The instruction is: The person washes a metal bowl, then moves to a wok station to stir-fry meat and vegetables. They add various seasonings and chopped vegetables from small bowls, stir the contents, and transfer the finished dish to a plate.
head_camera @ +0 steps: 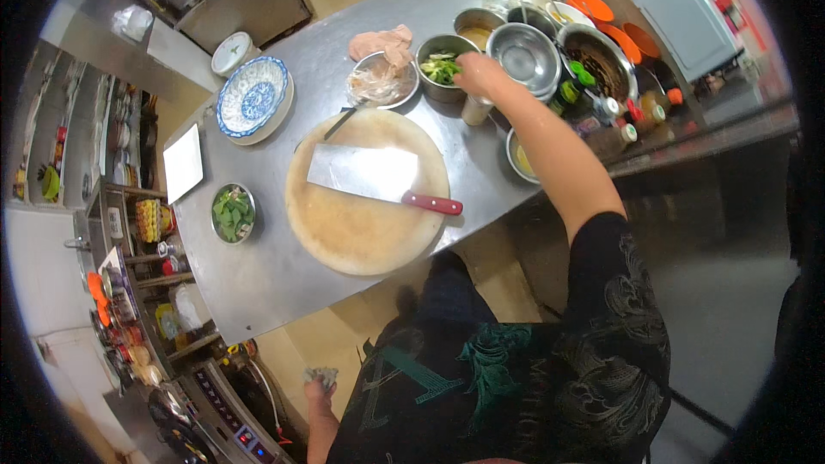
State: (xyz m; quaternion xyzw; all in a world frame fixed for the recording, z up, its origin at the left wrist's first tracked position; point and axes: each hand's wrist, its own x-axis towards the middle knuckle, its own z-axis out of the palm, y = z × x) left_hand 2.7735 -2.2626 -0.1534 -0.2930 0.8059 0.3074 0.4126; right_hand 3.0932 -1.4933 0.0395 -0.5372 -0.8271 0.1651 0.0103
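My right hand (477, 75) reaches to the rim of a steel pot (445, 91) holding cut green vegetables (439, 68); its fingers are partly hidden, so whether they grip anything cannot be told. Low beside my body, my left hand (319, 389) is closed on a crumpled greyish cloth (320, 375). A cleaver (367, 171) with a red handle lies flat on the round chopping board (361, 238). Left of the board stands a steel bowl of green leaves (233, 214). Near the pot sits a bowl covered with clear plastic (385, 82).
A blue-and-white patterned bowl (252, 96) rests at the table's far left. Empty steel bowls (523, 58), a large pan of dark sauce (602, 64) and several bottles (609, 135) crowd the right side. A white rectangular thing (183, 164) lies at the left edge.
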